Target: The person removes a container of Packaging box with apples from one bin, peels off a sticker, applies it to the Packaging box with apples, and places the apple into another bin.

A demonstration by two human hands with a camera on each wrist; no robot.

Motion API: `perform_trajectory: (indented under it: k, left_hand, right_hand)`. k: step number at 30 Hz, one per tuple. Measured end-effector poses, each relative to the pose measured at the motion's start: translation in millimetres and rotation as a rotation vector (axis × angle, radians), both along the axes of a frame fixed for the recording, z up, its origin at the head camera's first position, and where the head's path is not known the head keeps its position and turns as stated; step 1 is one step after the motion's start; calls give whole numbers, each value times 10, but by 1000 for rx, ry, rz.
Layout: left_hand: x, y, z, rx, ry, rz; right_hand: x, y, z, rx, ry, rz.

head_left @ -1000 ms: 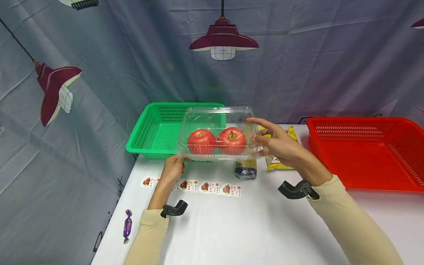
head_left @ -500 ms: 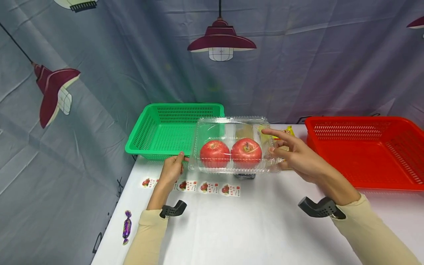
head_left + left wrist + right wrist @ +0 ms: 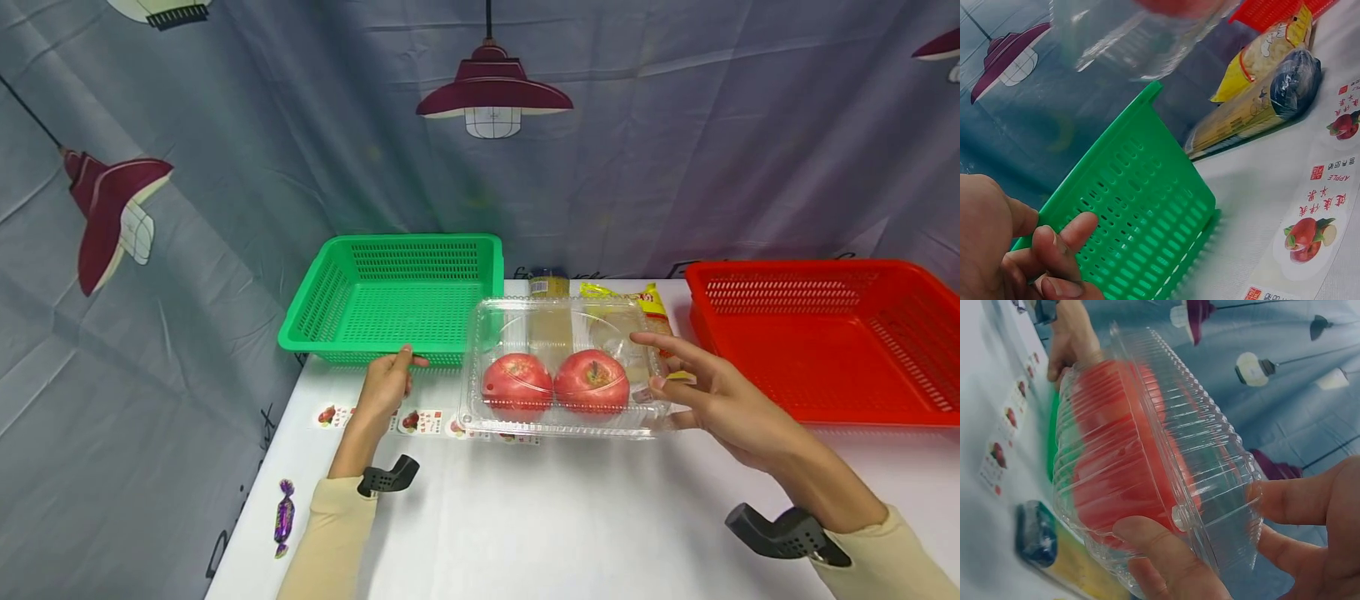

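Note:
My right hand holds a clear plastic clamshell box by its right end, thumb and fingers spread around that end in the right wrist view. Two red apples, one at left and one at right, sit inside it. The box is raised over the table, its near edge overlapping some apple stickers in the head view. Over to the left, my left hand grips the near rim of a green plastic basket; its fingers are curled at the rim in the left wrist view.
At right stands a red plastic basket. Behind the clamshell lie a yellow snack bag and a long yellow-and-navy packet. A purple-wrapped candy lies near the table's left edge. A grey curtain hangs behind the table.
My right hand has brought the clamshell with the apples rightward and nearer, away from the green basket. My left hand has stayed at the basket's rim.

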State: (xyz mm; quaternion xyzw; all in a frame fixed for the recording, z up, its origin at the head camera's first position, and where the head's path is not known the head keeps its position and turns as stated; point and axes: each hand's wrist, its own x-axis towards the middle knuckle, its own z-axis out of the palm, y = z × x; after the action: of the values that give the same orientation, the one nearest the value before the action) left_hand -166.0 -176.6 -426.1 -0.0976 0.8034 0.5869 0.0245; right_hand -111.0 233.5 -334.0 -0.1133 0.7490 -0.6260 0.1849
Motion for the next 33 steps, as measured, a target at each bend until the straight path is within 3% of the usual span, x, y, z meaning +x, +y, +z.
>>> perform_trajectory:
  k: [10,21,33]
  left_hand:
    - [-12,-5,-26,9,5,-2]
    - [-11,-2,-5,19,-4,-11]
    - [-20,-8,-9,19,-5,-17]
  right_hand:
    - [214,206,-241,23,-12,-19]
    - [391,308,-436,91,-124,-80]
    - [515,407,-690,45,-72,-49]
